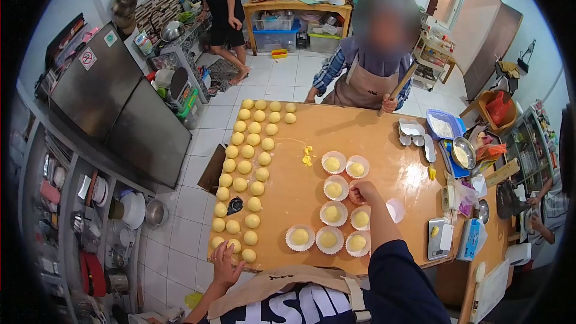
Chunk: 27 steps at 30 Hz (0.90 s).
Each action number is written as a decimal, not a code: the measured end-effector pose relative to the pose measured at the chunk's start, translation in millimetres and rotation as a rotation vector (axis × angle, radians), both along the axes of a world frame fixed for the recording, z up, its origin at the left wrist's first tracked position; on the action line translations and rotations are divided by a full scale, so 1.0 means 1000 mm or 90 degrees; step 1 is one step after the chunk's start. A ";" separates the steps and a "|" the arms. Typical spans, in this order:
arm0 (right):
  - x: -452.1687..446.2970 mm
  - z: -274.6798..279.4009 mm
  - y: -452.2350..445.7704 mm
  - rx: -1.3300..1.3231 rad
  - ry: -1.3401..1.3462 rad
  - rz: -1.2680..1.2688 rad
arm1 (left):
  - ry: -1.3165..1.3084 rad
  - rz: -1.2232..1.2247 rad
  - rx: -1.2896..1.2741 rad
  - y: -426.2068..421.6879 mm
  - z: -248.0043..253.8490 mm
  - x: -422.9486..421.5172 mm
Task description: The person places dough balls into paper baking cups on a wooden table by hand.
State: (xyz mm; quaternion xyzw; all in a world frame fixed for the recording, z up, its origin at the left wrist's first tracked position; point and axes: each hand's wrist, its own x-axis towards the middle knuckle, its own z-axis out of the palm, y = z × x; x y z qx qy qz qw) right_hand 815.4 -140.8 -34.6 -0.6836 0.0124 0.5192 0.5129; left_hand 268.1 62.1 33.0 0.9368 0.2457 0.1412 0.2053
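Rows of round yellow dough balls (244, 167) line the left side of the wooden table (288, 198). At its front left corner my left hand (225, 267) is open, fingers spread beside the nearest dough ball (234, 245). My right hand (365, 192) reaches over the white paper cups (333, 214), fingers curled together and pointing down; whatever they hold is hidden. Several cups each contain a flattened dough piece (328, 239). Just right of my right hand is a paper cup (395, 210) with no dough visible in it.
Across the table a person holds a rolling pin (398, 88). Yellow scraps (308, 156) lie mid-table. To the right are metal molds (414, 132), a blue basket of flour (442, 125), a bowl (463, 152) and a scale (440, 238). A fridge (120, 102) stands left; another person stands behind.
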 end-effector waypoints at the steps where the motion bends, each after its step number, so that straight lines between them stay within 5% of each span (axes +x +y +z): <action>1: -0.006 0.003 0.002 -0.007 -0.109 -0.008 | 0.003 0.002 0.001 0.000 0.003 0.000; 3: -0.022 0.007 0.003 -0.022 -0.325 -0.029 | -0.001 0.011 0.012 0.000 0.004 -0.002; 6: -0.021 0.007 0.001 -0.111 -0.408 -0.005 | -0.017 0.024 0.031 0.001 0.003 -0.005; 12: -0.018 0.044 0.002 -0.061 -0.290 -0.073 | -0.017 0.028 0.010 0.003 -0.003 -0.010; 18: 0.026 0.048 0.011 0.095 -0.150 -0.312 | -0.013 0.020 0.009 0.003 -0.002 -0.008; 27: 0.070 0.004 0.064 -0.021 -0.134 -0.078 | 0.031 0.057 0.020 0.009 0.015 -0.008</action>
